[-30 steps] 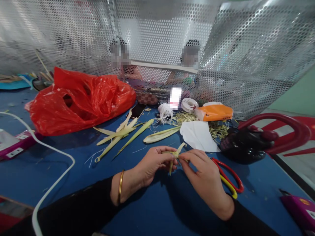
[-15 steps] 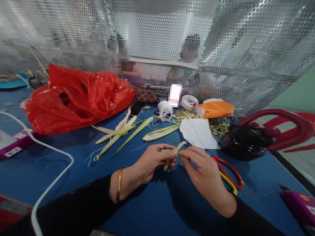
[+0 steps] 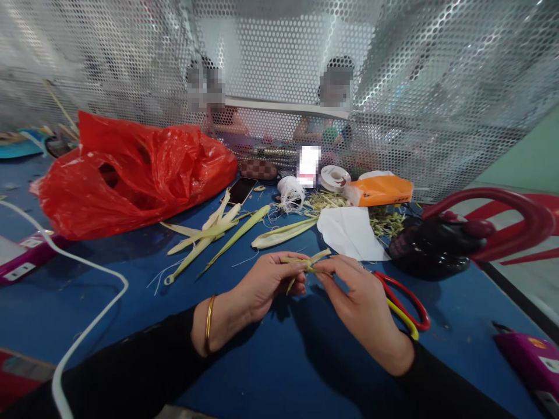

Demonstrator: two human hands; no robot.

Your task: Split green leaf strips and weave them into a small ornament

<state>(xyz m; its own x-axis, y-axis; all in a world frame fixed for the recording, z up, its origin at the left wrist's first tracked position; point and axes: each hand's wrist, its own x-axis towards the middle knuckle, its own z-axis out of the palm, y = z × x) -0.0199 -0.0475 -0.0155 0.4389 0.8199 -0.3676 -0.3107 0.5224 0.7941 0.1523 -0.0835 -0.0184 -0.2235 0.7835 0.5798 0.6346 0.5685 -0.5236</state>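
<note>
Pale green husk strips, crossed into a small knot, are held up between my two hands above the blue table. My left hand, with a gold bangle at the wrist, pinches the knot between thumb and fingers; strip ends stick out above and below it. My right hand grips one strip end at the knot's right side. Behind the hands lie a cupped husk piece, a long green husk and a crossed pile of husks. Scissors with red and yellow handles lie partly under my right hand.
A red plastic bag fills the left back. White thread, a phone, a tape roll, an orange tissue pack and white paper lie behind. A black pot stands right; a white cable runs left.
The strips at the knot have turned and spread, with ends now pointing several ways. My right fingers have shifted slightly along the strip. The whole view has moved a little.
</note>
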